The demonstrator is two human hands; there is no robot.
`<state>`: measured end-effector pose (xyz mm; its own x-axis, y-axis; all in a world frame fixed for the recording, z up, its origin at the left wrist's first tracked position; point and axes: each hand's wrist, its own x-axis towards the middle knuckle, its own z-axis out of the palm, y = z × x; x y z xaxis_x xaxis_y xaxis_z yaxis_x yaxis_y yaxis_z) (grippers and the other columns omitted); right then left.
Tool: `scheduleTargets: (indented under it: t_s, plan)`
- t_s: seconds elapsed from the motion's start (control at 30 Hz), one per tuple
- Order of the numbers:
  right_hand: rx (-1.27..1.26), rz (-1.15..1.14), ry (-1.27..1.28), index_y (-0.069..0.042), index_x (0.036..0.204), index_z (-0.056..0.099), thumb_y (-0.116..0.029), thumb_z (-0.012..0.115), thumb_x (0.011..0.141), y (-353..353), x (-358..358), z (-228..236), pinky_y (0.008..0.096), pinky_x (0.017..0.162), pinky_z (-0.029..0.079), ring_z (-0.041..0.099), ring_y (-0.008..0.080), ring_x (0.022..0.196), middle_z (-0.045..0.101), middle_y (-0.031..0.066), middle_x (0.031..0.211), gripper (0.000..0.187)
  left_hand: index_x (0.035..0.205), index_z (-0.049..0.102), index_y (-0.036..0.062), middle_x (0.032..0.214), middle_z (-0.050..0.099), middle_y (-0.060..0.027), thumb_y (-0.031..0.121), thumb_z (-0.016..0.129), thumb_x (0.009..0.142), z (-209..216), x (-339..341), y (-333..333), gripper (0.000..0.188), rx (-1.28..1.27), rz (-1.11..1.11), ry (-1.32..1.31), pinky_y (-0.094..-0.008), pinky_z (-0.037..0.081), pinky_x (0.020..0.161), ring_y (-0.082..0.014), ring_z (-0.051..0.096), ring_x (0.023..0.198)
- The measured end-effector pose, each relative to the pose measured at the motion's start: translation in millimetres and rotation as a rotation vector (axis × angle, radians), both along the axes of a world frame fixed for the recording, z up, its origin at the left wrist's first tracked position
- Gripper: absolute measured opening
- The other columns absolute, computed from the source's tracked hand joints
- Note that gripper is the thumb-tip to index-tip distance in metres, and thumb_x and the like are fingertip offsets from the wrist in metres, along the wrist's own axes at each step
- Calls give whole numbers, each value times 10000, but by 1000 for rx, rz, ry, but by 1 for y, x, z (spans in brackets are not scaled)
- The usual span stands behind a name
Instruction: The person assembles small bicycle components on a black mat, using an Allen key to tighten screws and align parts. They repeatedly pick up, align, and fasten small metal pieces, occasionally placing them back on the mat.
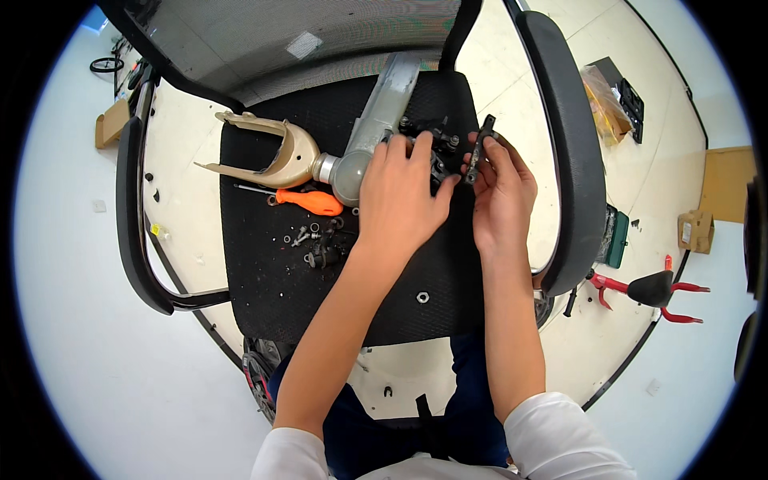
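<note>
head view: the orange-handled screwdriver [316,202] lies left of the left hand [400,192], which reaches with spread fingers over black metal parts [438,138]; whether it grips one i cannot tell. just right of these, the right hand [504,192] pinches a slim dark metal bar [479,152], long axis pointing away from the body, far end leaning right.

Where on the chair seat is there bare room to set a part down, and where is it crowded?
Mostly at the front of the black seat, between the left forearm and right forearm, around the silver nut; also farther back, between the cream fork and grey tube. Crowded: by the orange screwdriver and small loose parts, and around the dark parts by the left hand.
</note>
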<state>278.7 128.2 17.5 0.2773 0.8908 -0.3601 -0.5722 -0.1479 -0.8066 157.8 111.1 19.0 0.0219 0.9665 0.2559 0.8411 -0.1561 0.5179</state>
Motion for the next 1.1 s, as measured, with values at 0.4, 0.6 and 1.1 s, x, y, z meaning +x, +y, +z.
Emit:
scheduleTargets:
  t_s: [0.4, 0.6, 1.1]
  plan:
    - [-24, 76, 152, 12, 1070, 621, -90, 643, 907, -1, 2, 2, 224, 634, 524, 653, 123, 714, 705, 109, 926, 194, 1162, 559, -46, 1083, 633, -123, 93, 623, 939, 4, -45, -37, 271, -254, 164, -1101, -305, 544, 827, -190, 661, 935]
    - [2, 301, -24, 56, 1074, 626, -77, 647, 893, -13, -23, 11, 245, 662, 537, 667, 143, 744, 707, 135, 945, 226, 1294, 456, -13, 1239, 553, -224, 9, 509, 916, -9, -75, -79, 383, -221, 94, -1902, -440, 489, 1018, -338, 603, 1112]
    - [12, 633, -158, 59, 1073, 602, -27, 637, 886, -42, -84, 2, 261, 663, 565, 670, 138, 715, 694, 119, 908, 209, 1213, 398, -7, 1299, 488, -234, 140, 462, 982, -8, -119, -100, 281, -151, 166, -1822, -478, 426, 1083, -375, 522, 1246]
